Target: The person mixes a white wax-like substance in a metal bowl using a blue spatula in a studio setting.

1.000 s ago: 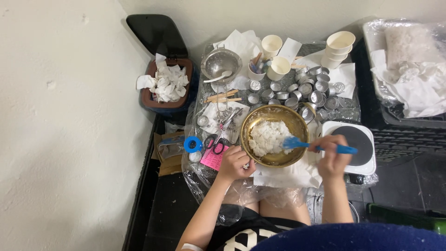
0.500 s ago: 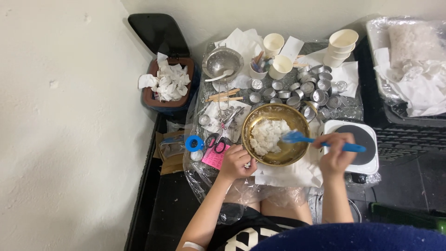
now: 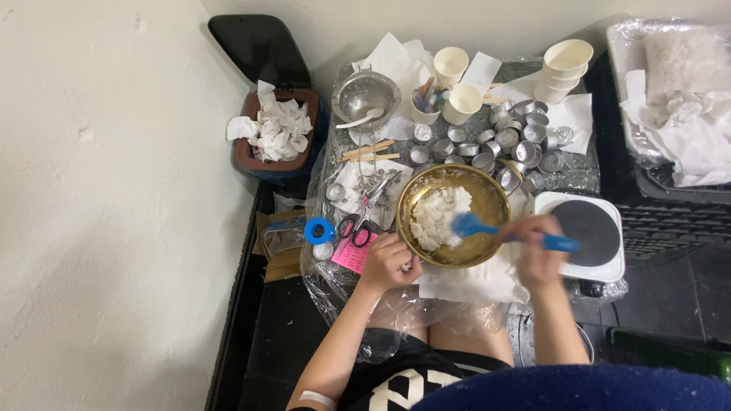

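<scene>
From the head view, your left hand (image 3: 388, 262) was clenched on the near-left rim of the gold bowl (image 3: 481, 189), which sat between your hands on the plastic-covered tabletop (image 3: 335, 285). Your right hand (image 3: 537, 250), blurred, gripped the handle of a blue spatula (image 3: 487, 229) whose blade touched the white flaky mass (image 3: 438, 215) inside the bowl. Just right of that hand stood a white hotplate (image 3: 590, 228); beyond the bowl lay small metal tins (image 3: 518, 141) and paper cups (image 3: 563, 65).
</scene>
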